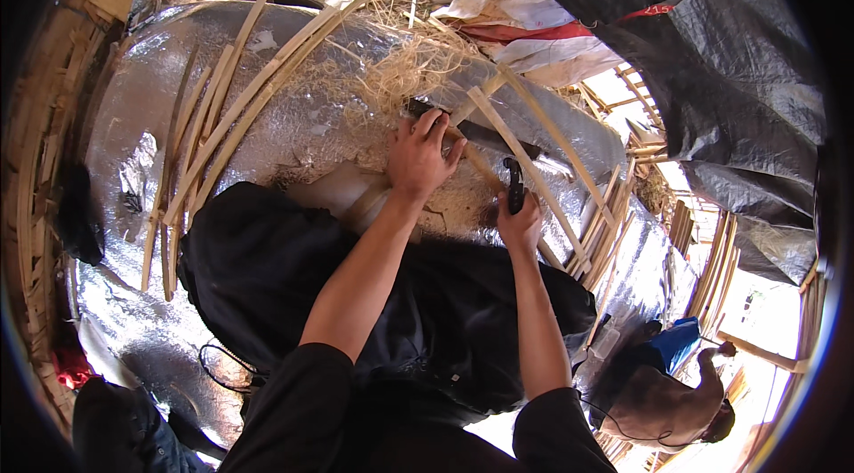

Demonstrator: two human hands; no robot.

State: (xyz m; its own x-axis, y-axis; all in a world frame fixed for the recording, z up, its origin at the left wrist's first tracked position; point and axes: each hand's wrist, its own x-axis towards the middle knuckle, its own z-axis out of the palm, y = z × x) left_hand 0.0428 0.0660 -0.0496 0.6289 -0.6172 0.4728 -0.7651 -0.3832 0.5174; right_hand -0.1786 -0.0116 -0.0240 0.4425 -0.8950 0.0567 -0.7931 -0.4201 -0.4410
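My left hand [420,157] has its fingers bent over the end of a bamboo strip [480,169] in front of me. A dark, narrow piece [422,106] shows by its fingertips; I cannot make out its kind. My right hand [521,222] is closed around a black curved handle [515,184], upright just right of the strip; what the handle belongs to is partly hidden. Beyond the hands, a long dark flat piece [503,141] lies across the silvery sheet, under crossing bamboo strips [525,166]. Fine shavings [409,72] are heaped beyond my left hand.
Long bamboo strips [240,108] lie to the left on the silvery sheet [133,233], and more are bundled [614,224] at right. A black tarp [729,55] hangs at upper right, beside a white sack [516,15]. Another person [663,402] sits bent over at lower right.
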